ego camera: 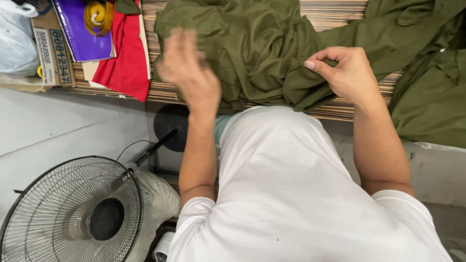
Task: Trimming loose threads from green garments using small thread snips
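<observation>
The single head-worn camera looks steeply down, close over the person's chest, facing the striped table (335, 14).

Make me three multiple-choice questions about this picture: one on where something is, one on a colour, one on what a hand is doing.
1. Where does the electric fan stand?
A. On the striped table
B. On the floor, lower left of the person
C. Behind the green fabric

2. What colour is the folded cloth beside the purple folder?
A. Red
B. Blue
C. White

3. What is the right hand doing?
A. Resting flat on the table
B. Holding a yellow tape roll
C. Pinching a fold of the olive green fabric

Answers:
1 B, the fan sits low by the grey floor, below the table edge.
2 A, the cloth is bright red.
3 C, thumb and fingers are closed on the fabric, while the left hand is blurred above it.
</observation>
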